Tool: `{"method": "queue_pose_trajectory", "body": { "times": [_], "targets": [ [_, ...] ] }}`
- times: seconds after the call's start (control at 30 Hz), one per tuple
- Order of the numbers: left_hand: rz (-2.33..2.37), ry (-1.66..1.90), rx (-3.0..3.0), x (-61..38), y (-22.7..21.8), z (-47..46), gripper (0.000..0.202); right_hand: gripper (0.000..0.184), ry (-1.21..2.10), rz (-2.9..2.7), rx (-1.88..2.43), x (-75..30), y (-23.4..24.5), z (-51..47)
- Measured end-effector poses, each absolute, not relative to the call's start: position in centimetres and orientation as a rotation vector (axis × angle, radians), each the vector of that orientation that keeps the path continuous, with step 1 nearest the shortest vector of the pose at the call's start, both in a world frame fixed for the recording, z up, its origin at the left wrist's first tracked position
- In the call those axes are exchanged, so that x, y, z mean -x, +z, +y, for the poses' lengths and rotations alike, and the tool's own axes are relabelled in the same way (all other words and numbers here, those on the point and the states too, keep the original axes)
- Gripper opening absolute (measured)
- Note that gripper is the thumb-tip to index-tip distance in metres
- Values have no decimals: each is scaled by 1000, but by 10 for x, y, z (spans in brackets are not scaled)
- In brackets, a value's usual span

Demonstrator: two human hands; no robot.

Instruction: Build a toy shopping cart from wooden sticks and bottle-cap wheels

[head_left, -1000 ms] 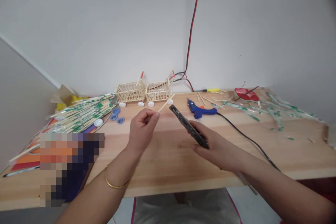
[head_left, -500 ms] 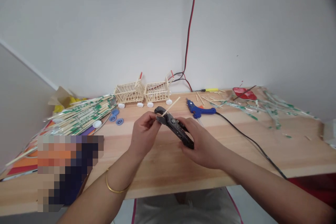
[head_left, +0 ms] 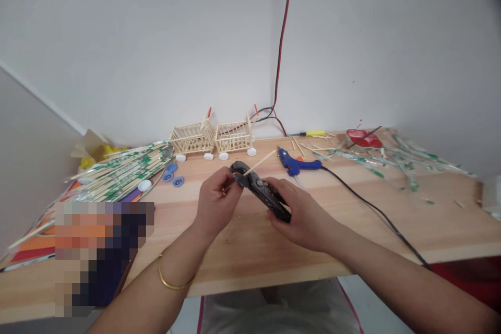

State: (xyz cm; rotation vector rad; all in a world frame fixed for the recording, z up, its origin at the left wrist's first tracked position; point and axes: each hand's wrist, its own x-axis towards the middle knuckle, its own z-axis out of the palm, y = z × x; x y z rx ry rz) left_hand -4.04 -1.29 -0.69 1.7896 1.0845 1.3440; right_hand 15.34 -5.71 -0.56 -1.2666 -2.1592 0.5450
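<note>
My left hand (head_left: 217, 203) pinches a thin wooden stick (head_left: 261, 161) that points up and right. The stick passes through the jaws of black pliers (head_left: 258, 188), which my right hand (head_left: 303, 214) grips by the handles. Both hands hover close together over the middle of the wooden table (head_left: 254, 250). A gold bangle sits on my left wrist.
Two small stick-built carts (head_left: 213, 138) with white cap wheels stand at the back by the wall. A blue glue gun (head_left: 299, 164) with a black cord lies right of them. Packets of wrapped sticks (head_left: 121, 172) and blue caps (head_left: 174, 175) lie left; torn wrappers (head_left: 391, 159) lie right.
My right hand brought the pliers left to the stick held in my left hand, and the jaws now sit around the stick.
</note>
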Motion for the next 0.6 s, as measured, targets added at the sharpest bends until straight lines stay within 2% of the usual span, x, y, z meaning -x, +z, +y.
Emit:
{"method": "queue_pose_trajectory", "body": {
  "times": [0.47, 0.6],
  "targets": [
    [1184, 1262, -1862, 40, -4, -14, 14, 44, 597, -2131, 1301, -152, -10, -54],
    [1238, 1238, -1869, 40, -7, -11, 14, 26, 644, -2147, 1463, -151, -8, -52]
  ]
}}
